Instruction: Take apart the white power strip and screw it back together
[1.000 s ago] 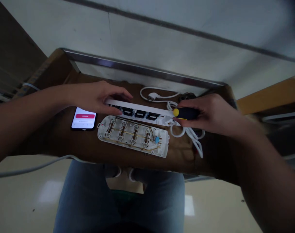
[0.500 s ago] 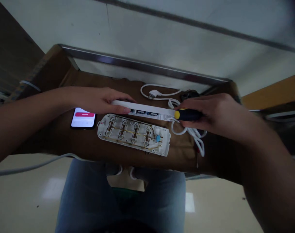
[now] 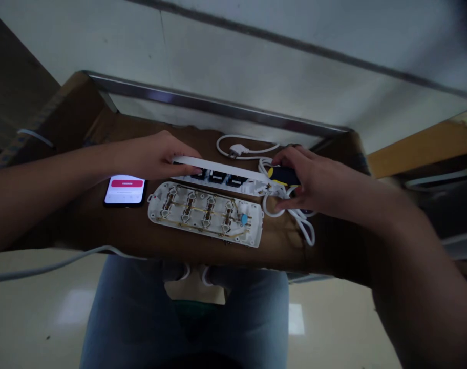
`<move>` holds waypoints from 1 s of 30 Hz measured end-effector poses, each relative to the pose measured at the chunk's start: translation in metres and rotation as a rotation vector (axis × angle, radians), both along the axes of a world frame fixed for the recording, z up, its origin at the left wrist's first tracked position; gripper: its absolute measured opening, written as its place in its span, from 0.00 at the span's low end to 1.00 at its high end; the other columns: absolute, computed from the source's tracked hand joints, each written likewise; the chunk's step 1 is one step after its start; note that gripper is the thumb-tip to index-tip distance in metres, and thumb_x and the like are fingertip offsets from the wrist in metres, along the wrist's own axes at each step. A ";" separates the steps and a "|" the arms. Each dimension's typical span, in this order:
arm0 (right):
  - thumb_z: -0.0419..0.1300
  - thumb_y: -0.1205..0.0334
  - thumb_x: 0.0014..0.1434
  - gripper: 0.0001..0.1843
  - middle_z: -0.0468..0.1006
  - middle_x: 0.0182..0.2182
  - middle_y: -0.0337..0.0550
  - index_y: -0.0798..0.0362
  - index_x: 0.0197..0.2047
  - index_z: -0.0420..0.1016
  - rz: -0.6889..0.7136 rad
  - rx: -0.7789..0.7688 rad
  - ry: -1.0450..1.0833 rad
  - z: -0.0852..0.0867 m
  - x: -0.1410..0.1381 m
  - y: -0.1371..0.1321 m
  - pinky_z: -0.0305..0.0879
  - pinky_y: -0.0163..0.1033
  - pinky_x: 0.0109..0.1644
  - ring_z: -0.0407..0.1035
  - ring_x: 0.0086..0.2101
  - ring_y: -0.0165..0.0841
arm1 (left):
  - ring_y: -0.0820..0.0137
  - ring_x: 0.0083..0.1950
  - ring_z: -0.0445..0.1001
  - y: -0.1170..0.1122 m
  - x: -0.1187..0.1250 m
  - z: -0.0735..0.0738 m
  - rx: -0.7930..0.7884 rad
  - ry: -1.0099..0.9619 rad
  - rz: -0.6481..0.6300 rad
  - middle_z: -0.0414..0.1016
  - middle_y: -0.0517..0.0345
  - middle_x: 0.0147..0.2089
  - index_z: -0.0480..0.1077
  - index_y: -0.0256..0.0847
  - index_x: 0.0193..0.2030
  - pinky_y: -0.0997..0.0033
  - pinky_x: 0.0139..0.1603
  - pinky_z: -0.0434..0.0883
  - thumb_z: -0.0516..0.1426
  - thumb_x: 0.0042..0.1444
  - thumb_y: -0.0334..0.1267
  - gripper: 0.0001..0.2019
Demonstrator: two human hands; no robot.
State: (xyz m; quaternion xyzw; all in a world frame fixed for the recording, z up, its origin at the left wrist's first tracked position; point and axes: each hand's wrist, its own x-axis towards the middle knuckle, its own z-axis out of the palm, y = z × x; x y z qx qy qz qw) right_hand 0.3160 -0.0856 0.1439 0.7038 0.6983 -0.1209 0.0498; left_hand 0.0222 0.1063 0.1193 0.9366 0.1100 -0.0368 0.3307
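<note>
An opened white power strip lies in two halves on a small brown table (image 3: pixel 118 233). The near half (image 3: pixel 205 213) lies open side up, showing brass strips and a blue part. My left hand (image 3: pixel 156 155) grips the left end of the far half, the cover (image 3: pixel 221 177), which is tilted up on its edge. My right hand (image 3: pixel 312 179) is closed around a screwdriver with a dark handle and yellow cap (image 3: pixel 282 175), its handle end at the cover's right end, above the white cord (image 3: pixel 295 210).
A phone (image 3: pixel 125 190) with a lit screen lies left of the strip. The white plug (image 3: pixel 235 150) and cord loop sit at the table's back, near a metal rail (image 3: pixel 218 108). My knees in jeans (image 3: pixel 141 312) show below the table edge. A grey cable (image 3: pixel 49 265) crosses at left.
The cover tipped up higher on edge half a second ago, then came back down a little. My right hand with the screwdriver shifted slightly left and towards the cord.
</note>
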 end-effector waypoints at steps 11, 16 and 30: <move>0.74 0.51 0.47 0.39 0.78 0.30 0.38 0.53 0.59 0.66 -0.145 -0.112 0.005 0.006 -0.001 -0.001 0.57 0.31 0.31 0.70 0.26 0.29 | 0.75 0.31 0.71 0.002 -0.003 -0.002 0.267 -0.136 0.051 0.83 0.57 0.36 0.80 0.38 0.51 0.75 0.37 0.63 0.53 0.70 0.51 0.20; 0.70 0.58 0.54 0.30 0.80 0.36 0.42 0.54 0.57 0.67 -0.216 -0.226 -0.010 0.017 -0.005 0.001 0.60 0.31 0.35 0.71 0.31 0.28 | 0.77 0.33 0.72 0.001 -0.004 0.002 0.353 -0.153 0.028 0.83 0.59 0.38 0.80 0.40 0.53 0.79 0.39 0.61 0.52 0.70 0.45 0.18; 0.59 0.56 0.63 0.26 0.79 0.48 0.53 0.54 0.63 0.67 -0.230 -0.265 -0.057 0.013 0.030 -0.009 0.65 0.36 0.43 0.73 0.39 0.32 | 0.72 0.41 0.73 -0.012 -0.005 0.010 0.393 0.041 -0.043 0.81 0.55 0.48 0.72 0.38 0.57 0.75 0.44 0.64 0.46 0.72 0.39 0.17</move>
